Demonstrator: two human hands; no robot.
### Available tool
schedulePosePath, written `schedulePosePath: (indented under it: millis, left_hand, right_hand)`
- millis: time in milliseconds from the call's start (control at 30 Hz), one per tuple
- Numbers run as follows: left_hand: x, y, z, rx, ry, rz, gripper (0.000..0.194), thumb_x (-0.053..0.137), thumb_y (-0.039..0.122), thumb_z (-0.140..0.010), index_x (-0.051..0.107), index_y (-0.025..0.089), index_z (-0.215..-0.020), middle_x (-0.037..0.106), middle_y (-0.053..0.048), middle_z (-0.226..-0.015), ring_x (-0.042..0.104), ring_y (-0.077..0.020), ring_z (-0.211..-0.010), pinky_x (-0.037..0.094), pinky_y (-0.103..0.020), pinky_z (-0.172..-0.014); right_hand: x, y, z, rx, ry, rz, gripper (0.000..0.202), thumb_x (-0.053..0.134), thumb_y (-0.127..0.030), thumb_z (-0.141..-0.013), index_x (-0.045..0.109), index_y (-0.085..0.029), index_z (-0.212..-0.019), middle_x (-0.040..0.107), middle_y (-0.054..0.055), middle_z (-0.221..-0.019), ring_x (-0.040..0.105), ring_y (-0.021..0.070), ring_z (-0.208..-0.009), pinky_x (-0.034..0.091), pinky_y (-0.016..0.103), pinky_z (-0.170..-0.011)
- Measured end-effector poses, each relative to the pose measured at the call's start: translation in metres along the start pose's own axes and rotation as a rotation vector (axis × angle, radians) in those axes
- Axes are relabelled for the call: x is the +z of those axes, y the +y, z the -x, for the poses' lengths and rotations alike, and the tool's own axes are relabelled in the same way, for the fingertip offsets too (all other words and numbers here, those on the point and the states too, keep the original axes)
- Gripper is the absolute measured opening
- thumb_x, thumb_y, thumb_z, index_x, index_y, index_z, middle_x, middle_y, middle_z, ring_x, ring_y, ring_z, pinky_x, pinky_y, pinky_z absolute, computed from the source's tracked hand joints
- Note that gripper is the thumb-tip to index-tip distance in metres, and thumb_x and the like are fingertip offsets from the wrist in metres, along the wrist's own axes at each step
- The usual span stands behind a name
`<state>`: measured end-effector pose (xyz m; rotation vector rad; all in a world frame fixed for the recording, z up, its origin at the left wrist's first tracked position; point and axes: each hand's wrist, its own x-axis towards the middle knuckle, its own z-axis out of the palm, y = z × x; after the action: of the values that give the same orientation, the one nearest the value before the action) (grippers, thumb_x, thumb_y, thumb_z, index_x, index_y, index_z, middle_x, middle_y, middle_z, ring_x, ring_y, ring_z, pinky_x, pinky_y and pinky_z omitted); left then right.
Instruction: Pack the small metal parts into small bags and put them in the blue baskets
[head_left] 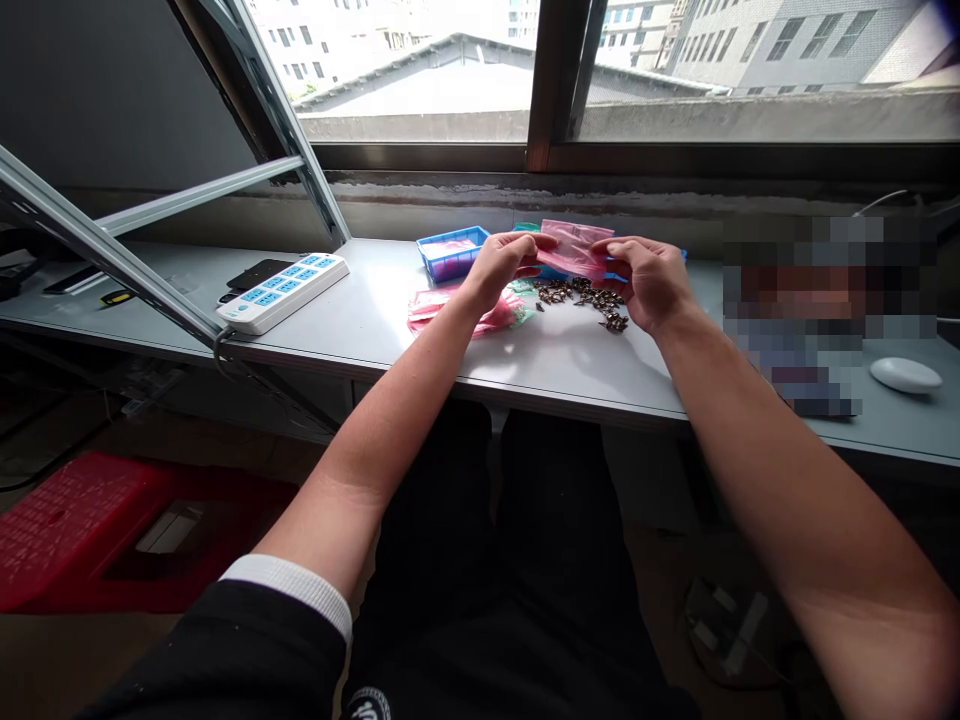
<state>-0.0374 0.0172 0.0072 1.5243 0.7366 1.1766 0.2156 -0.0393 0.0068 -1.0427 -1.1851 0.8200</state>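
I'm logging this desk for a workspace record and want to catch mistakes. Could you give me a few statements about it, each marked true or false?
1. The left hand and right hand both hold one pink piece. True.
2. The metal parts are all in a basket. False: the metal parts lie loose on the table.
3. The power strip is left of the pink pile. True.
4. The mouse is black. False: the mouse is white.
5. The blue basket beside the left hand has something pink in it. True.
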Motion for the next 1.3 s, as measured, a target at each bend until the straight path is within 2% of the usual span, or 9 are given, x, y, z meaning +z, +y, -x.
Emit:
schedulePosePath:
  millis: [67, 167, 367, 633, 767, 867, 1000, 1200, 1300]
  left_hand:
    - [0.001, 0.004, 0.003, -0.009, 0.018, 0.002, 0.028, 0.084, 0.045, -0.106, 0.097, 0.022, -0.117, 0.098, -0.011, -0.132, 0.090, -0.0326, -0.140, 0.068, -0.049, -0.132]
    - [0.001, 0.001, 0.001, 0.018, 0.016, 0.004, 0.033, 0.099, 0.038, -0.096, 0.095, 0.021, -0.125, 0.098, -0.012, -0.136, 0.090, -0.0348, -0.145, 0.068, -0.051, -0.134]
    - [-0.004, -0.014, -0.008, 0.047, 0.015, 0.040, 0.079, 0.102, 0.030, -0.095, 0.078, 0.024, -0.170, 0.097, -0.014, -0.139, 0.091, -0.0372, -0.143, 0.067, -0.060, -0.137]
    - [0.000, -0.002, -0.004, 0.079, 0.032, -0.026, 0.027, 0.108, 0.033, -0.095, 0.094, 0.022, -0.114, 0.098, -0.013, -0.142, 0.088, -0.0362, -0.152, 0.063, -0.057, -0.143]
    - [0.000, 0.004, -0.005, 0.133, 0.064, -0.089, 0.015, 0.108, 0.030, -0.096, 0.096, 0.026, -0.103, 0.097, -0.008, -0.145, 0.076, -0.0350, -0.172, 0.056, -0.051, -0.150]
    - [0.001, 0.003, -0.002, 0.086, 0.051, -0.057, 0.008, 0.101, 0.027, -0.102, 0.096, 0.026, -0.108, 0.098, -0.008, -0.138, 0.082, -0.0332, -0.163, 0.060, -0.051, -0.145]
    - [0.004, 0.000, 0.000, 0.016, 0.045, -0.020, 0.012, 0.093, 0.023, -0.103, 0.096, 0.025, -0.115, 0.098, -0.009, -0.138, 0.092, -0.0320, -0.140, 0.067, -0.055, -0.136]
    - [0.003, 0.000, -0.001, 0.017, 0.037, -0.042, 0.021, 0.083, 0.025, -0.099, 0.097, 0.024, -0.115, 0.099, -0.008, -0.127, 0.089, -0.0322, -0.140, 0.065, -0.051, -0.138]
    - [0.003, 0.006, 0.004, 0.010, 0.035, -0.022, 0.024, 0.075, 0.033, -0.108, 0.096, 0.022, -0.109, 0.099, -0.012, -0.132, 0.089, -0.0350, -0.139, 0.066, -0.053, -0.134]
  right_hand:
    - [0.000, 0.004, -0.002, -0.012, 0.002, 0.023, 0.008, 0.093, -0.025, -0.092, 0.093, -0.032, -0.096, 0.092, 0.006, -0.112, 0.087, 0.0270, -0.104, 0.084, 0.043, -0.086]
    - [0.000, 0.011, -0.006, -0.032, -0.001, 0.054, 0.029, 0.101, -0.019, -0.084, 0.084, -0.032, -0.103, 0.090, 0.004, -0.112, 0.088, 0.0279, -0.105, 0.083, 0.045, -0.087]
    - [0.000, 0.014, -0.009, -0.038, 0.046, 0.028, 0.050, 0.103, -0.018, -0.085, 0.072, -0.036, -0.120, 0.089, 0.002, -0.116, 0.092, 0.0316, -0.119, 0.083, 0.049, -0.101]
    - [0.002, 0.010, -0.007, -0.111, 0.020, 0.070, 0.024, 0.100, -0.016, -0.084, 0.085, -0.032, -0.094, 0.088, 0.003, -0.102, 0.089, 0.0292, -0.109, 0.080, 0.051, -0.113]
    - [-0.001, 0.013, -0.008, -0.166, 0.034, 0.105, 0.018, 0.096, -0.019, -0.081, 0.090, -0.034, -0.089, 0.093, 0.004, -0.117, 0.089, 0.0333, -0.122, 0.078, 0.055, -0.122]
    - [-0.004, 0.016, -0.009, -0.140, 0.033, 0.135, 0.016, 0.093, -0.022, -0.083, 0.093, -0.037, -0.088, 0.094, 0.004, -0.116, 0.090, 0.0353, -0.118, 0.077, 0.061, -0.125]
    - [-0.006, 0.021, -0.012, -0.084, 0.026, 0.164, 0.012, 0.093, -0.026, -0.086, 0.095, -0.037, -0.091, 0.094, 0.006, -0.112, 0.089, 0.0367, -0.111, 0.080, 0.066, -0.116]
    - [-0.006, 0.023, -0.014, -0.070, 0.054, 0.173, 0.017, 0.088, -0.022, -0.087, 0.098, -0.035, -0.093, 0.094, 0.006, -0.112, 0.089, 0.0342, -0.106, 0.080, 0.066, -0.116]
    - [-0.006, 0.022, -0.012, -0.055, 0.037, 0.165, 0.022, 0.084, -0.017, -0.088, 0.098, -0.034, -0.092, 0.095, 0.005, -0.117, 0.088, 0.0312, -0.107, 0.083, 0.056, -0.103]
